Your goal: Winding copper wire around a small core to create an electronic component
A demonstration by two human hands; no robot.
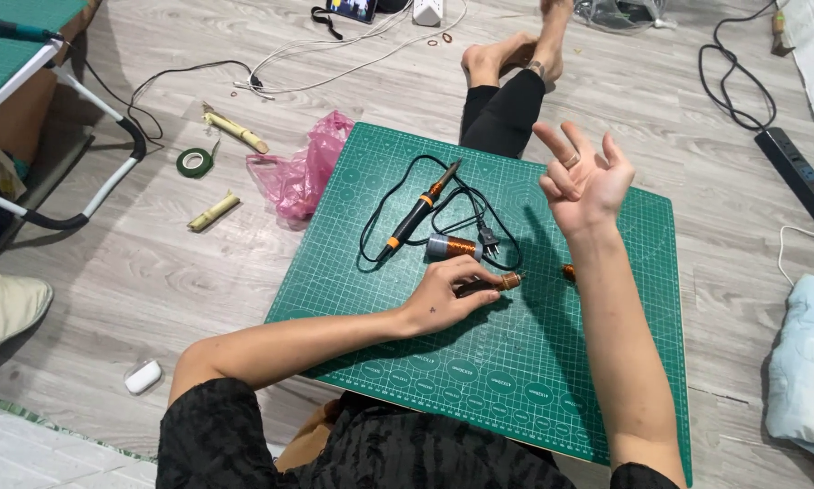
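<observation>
While the person sits on the floor, both bare arms reach over a green cutting mat.
Left hand: the left hand lies low on the mat, palm down, wrist bent, its fingers curled closed around a small dark rod wound with copper wire.
Rod position: it lies flat on the mat under the fingertips, its copper end poking out to the right of them.
Right hand: the right hand is raised above the mat, palm up, fingers spread open and holding nothing; a ring sits on one finger.
Nearby: a soldering iron with its black cord lies just beyond the left hand, beside a spool of copper wire.
Hard to tell: a small copper piece is half hidden behind the right forearm; the rod's left end is covered by the hand.
</observation>
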